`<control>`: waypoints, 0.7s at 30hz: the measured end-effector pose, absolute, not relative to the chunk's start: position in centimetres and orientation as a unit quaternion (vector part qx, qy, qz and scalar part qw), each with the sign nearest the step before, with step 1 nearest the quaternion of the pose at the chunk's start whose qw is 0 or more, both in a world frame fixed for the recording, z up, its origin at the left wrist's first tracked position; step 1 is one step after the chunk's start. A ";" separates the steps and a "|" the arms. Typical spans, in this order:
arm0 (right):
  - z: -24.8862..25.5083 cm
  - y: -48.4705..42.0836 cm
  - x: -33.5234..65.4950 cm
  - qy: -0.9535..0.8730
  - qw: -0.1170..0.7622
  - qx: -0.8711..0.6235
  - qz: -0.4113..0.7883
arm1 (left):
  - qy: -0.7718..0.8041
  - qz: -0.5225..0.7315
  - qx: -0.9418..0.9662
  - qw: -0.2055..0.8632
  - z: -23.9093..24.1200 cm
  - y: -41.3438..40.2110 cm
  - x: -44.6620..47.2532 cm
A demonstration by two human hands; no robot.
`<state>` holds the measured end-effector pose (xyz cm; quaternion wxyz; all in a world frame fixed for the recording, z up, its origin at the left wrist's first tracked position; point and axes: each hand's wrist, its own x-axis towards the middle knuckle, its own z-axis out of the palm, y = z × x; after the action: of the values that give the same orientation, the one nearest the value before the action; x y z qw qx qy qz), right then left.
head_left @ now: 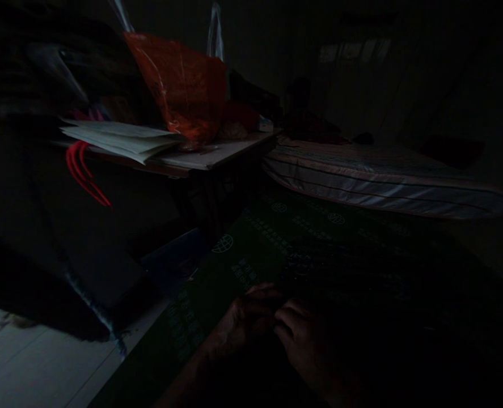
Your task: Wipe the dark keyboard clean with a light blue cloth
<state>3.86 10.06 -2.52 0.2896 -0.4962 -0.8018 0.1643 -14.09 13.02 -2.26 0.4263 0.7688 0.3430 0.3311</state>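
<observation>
My left hand [245,314] and my right hand [300,328] meet close together low in the head view, over a dark green printed board [251,266]. The fingers of both are bent and pressed together, fingertips almost touching. Whatever lies between them is lost in the dark. Just beyond my hands, a bunch of thin dark strands or sticks [302,263] lies on the board; its kind cannot be made out. Deep shadow covers the area below and right of my right hand.
On the left, a table [208,158] holds an orange plastic bag [183,85] and a stack of papers [119,139]. Red cords [85,175] hang off its edge. A striped mattress [362,175] lies at the board's far end. Pale floor tiles [34,362] show at lower left.
</observation>
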 end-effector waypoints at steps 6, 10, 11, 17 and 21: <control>-3.0 10.1 4.2 -0.800 0.319 -0.476 0.176 | 0.353 0.327 0.759 0.439 -2.2 13.1 -14.0; -3.5 10.1 4.4 -0.801 0.319 -0.473 0.181 | 0.348 0.323 0.757 0.449 -2.4 13.2 -14.1; -3.5 10.1 4.4 -0.802 0.318 -0.472 0.181 | 0.348 0.323 0.757 0.450 -2.5 13.2 -14.1; -4.1 10.1 4.5 -0.806 0.334 -0.463 0.159 | 0.376 0.310 0.745 0.456 -2.8 13.2 -14.3; -4.2 10.0 4.5 -0.809 0.342 -0.457 0.141 | 0.360 0.301 0.767 0.437 -2.8 13.3 -14.2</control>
<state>4.46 10.04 -4.16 0.3419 -0.4573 -0.8088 0.1408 -14.23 13.30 -2.79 0.4367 0.7675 0.3602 0.3009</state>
